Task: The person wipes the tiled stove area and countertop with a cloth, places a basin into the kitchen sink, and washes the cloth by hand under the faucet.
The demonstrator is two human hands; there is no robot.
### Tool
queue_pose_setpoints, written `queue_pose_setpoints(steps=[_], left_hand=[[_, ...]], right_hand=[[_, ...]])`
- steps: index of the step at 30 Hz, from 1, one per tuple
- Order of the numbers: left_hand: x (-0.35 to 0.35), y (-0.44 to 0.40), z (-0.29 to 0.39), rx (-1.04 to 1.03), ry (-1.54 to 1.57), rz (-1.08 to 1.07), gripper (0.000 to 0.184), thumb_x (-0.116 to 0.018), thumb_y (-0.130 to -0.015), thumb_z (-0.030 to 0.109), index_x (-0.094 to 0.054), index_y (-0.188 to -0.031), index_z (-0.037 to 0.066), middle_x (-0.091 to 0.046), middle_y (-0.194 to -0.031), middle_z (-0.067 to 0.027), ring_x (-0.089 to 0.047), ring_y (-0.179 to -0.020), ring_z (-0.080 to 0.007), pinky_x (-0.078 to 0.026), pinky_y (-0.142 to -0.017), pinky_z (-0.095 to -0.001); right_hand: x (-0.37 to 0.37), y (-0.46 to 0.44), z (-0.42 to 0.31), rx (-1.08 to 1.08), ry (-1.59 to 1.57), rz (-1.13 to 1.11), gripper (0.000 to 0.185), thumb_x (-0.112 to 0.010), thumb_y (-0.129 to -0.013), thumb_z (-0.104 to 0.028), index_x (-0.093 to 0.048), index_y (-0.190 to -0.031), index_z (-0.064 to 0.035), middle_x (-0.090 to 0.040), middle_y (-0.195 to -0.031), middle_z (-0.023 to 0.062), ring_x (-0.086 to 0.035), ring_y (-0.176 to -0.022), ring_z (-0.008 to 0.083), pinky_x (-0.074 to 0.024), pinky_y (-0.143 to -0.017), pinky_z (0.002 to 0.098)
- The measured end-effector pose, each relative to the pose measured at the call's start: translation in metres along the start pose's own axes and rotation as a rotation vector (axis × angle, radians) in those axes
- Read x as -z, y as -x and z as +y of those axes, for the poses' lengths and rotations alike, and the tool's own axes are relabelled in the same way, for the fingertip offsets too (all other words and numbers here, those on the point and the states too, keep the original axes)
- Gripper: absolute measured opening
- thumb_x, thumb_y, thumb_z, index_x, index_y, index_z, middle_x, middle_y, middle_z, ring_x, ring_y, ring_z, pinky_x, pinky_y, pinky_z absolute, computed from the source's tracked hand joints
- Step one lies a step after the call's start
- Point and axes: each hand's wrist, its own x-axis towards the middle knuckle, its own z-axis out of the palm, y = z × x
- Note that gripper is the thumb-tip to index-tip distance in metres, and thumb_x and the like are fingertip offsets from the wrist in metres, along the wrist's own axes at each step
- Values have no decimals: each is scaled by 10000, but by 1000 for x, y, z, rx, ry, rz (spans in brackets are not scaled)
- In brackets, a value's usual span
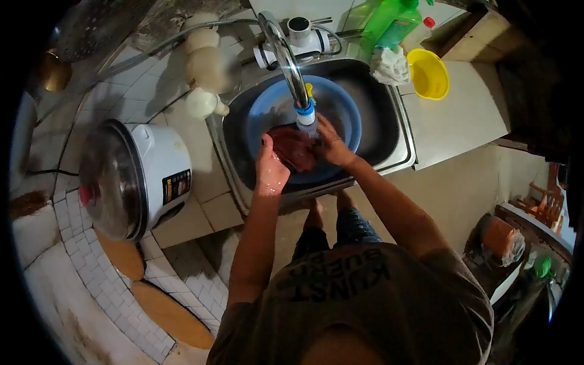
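Observation:
A dark red, wet slab of raw meat, liver-like in look, is held over a blue basin under the faucet spout. My left hand grips its left edge with the thumb raised and the fingers hidden beneath. At the right edge, my right hand has its thumb side against the meat and its fingers stretched up beside the spout. Water runs from the spout onto the meat. Drops of water shine on my left wrist.
The basin sits in a steel sink. On the left counter stand a rice cooker and a pale round-topped item. To the right are a yellow bowl, a white cloth and a green bottle.

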Motion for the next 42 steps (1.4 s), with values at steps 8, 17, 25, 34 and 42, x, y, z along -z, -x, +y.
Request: queue_pose_setpoints(steps=[8,17,25,34,42], left_hand=[[34,-8,18,-194,-488,420,262,-524,-895,241,-543,-1039,23,-576,-1029,-69,-531,-903,-159,-407,-825,-275],[41,-1,-51,314,249,472,554,-519,-842,482,-478,-1201,61,-512,-1161,-105,-476,-1075,-224,-343,-965,-348],[53,-4,-104,126,126,515,418,-414,-896,341,-437,-1205,60,-518,-1107,-106,-488,-1048,-223,-413,-907,-384],[93,-6,-89,353,677,-136,331,-406,-878,317,-523,-1063,68,-550,-996,-97,-530,-914,-219,-420,-847,-390],[30,0,-73,72,197,440,330,-399,-882,105,-419,-1188,-16,-486,-1174,-159,-529,-1010,-280,-406,-926,-408]], right_hand=[[41,-16,-6,-614,-447,-166,316,-729,-702,-62,-523,-941,-85,-547,-861,23,-526,-870,130,-432,-797,267],[-3,-8,-84,-618,-419,-143,325,-715,-740,-164,-502,-957,-47,-543,-810,44,-539,-767,131,-454,-676,300],[-41,-10,-62,-368,347,-94,309,-641,-716,-362,-574,-724,-60,-596,-755,149,-583,-772,349,-460,-657,429],[-40,8,-85,-123,161,9,179,-608,-736,-228,-626,-775,-55,-575,-823,149,-554,-805,338,-460,-696,403],[-18,-20,-14,-553,537,-130,254,-595,-752,-272,-609,-944,-106,-586,-925,155,-545,-901,343,-441,-776,435]])
